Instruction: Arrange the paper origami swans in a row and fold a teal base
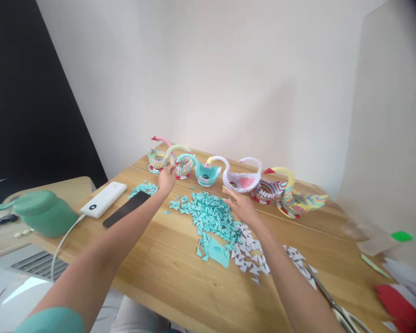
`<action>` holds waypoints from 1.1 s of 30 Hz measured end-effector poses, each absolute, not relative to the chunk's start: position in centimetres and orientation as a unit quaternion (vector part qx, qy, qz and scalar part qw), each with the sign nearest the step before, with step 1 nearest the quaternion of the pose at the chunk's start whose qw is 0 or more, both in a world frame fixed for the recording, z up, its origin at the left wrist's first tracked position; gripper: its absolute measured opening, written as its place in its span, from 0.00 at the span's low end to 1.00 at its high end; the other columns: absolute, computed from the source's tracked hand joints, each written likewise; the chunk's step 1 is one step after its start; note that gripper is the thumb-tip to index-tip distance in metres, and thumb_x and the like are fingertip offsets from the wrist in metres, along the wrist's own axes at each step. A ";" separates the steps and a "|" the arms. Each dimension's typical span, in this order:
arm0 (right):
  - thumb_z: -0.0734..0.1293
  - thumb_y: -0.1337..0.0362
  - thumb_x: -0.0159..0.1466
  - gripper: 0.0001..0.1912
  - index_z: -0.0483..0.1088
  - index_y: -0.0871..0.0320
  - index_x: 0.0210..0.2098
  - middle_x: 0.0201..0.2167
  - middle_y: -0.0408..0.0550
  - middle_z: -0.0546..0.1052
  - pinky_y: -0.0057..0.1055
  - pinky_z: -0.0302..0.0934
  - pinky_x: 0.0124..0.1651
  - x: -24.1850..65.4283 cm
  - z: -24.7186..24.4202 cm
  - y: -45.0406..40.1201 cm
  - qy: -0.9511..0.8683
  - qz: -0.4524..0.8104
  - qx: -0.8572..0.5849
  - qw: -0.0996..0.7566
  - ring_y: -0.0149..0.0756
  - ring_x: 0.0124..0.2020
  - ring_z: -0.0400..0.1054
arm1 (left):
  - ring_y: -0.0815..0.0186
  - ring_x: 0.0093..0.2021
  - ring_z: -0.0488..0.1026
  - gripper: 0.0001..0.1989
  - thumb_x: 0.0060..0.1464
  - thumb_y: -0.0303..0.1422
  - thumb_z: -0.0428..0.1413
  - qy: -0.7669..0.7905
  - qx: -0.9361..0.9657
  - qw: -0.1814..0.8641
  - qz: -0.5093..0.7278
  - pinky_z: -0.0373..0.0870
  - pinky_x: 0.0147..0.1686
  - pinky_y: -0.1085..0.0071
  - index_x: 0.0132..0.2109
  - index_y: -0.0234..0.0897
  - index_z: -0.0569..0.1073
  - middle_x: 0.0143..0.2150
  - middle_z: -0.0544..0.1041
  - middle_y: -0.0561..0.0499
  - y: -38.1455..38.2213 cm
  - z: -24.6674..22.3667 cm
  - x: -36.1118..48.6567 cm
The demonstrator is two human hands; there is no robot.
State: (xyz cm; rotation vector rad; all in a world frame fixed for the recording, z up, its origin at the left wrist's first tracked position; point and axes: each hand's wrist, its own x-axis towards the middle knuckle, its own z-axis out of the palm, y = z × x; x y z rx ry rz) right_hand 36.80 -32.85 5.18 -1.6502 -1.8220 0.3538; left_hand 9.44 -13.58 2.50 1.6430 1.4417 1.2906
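Two bare hands reach in on either side of a small teal paper swan (208, 176).
The left hand (168, 180) has its fingers drawn together at a striped, multicoloured paper swan (184, 167), left of the teal one; whether they grip or touch it, I cannot tell. The right hand (241, 204) has its fingers apart, near the white-and-pink paper swan (243, 182) just right of the teal one. Nearer the wearer than the teal swan lies a heap of folded teal paper triangles (211, 213), then a flat teal paper piece (219, 252) and loose white paper triangles (247, 252). Left of and nearer than the teal swan are a black phone (127, 209) and a white power bank (106, 199); far to its right, nearer the wearer, metal scissors (327, 295) rest on the wooden table (180, 277).
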 end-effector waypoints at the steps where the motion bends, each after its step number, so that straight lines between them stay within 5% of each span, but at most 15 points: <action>1: 0.66 0.61 0.70 0.26 0.70 0.54 0.67 0.61 0.55 0.78 0.53 0.64 0.68 35.7 5.4 -31.8 -0.714 0.110 -0.622 0.303 0.52 0.65 0.71 | 0.53 0.52 0.81 0.15 0.64 0.29 0.54 0.545 0.614 0.292 0.490 0.74 0.55 0.62 0.54 0.33 0.81 0.52 0.84 0.40 -13.0 2.6 9.1; 12: 0.64 0.68 0.71 0.31 0.59 0.68 0.71 0.60 0.69 0.76 0.50 0.67 0.61 30.2 4.8 -23.0 -0.726 -0.029 -0.670 0.152 0.57 0.62 0.72 | 0.54 0.49 0.81 0.16 0.61 0.33 0.60 0.529 0.677 0.229 0.458 0.73 0.53 0.62 0.54 0.35 0.81 0.51 0.84 0.41 -7.9 5.0 7.5; 19: 0.64 0.71 0.70 0.31 0.58 0.74 0.71 0.56 0.70 0.78 0.49 0.60 0.67 30.3 3.8 -20.4 -0.716 -0.073 -0.688 0.091 0.56 0.61 0.71 | 0.51 0.51 0.80 0.14 0.63 0.31 0.60 0.538 0.718 0.187 0.401 0.73 0.54 0.59 0.54 0.40 0.82 0.52 0.84 0.43 -7.2 5.2 9.8; 25: 0.60 0.72 0.70 0.24 0.67 0.68 0.65 0.40 0.62 0.83 0.54 0.53 0.71 31.2 2.7 -18.9 -0.726 -0.031 -0.672 0.141 0.56 0.50 0.78 | 0.47 0.57 0.78 0.16 0.63 0.28 0.60 0.525 0.719 0.201 0.409 0.71 0.60 0.55 0.56 0.39 0.81 0.54 0.83 0.41 -6.8 5.1 10.7; 33: 0.56 0.72 0.70 0.21 0.73 0.58 0.57 0.36 0.55 0.85 0.53 0.50 0.72 32.2 1.5 -18.1 -0.755 -0.059 -0.636 0.149 0.52 0.47 0.79 | 0.44 0.58 0.76 0.18 0.64 0.25 0.54 0.526 0.727 0.205 0.391 0.69 0.62 0.53 0.58 0.35 0.80 0.55 0.82 0.39 -6.5 5.7 11.9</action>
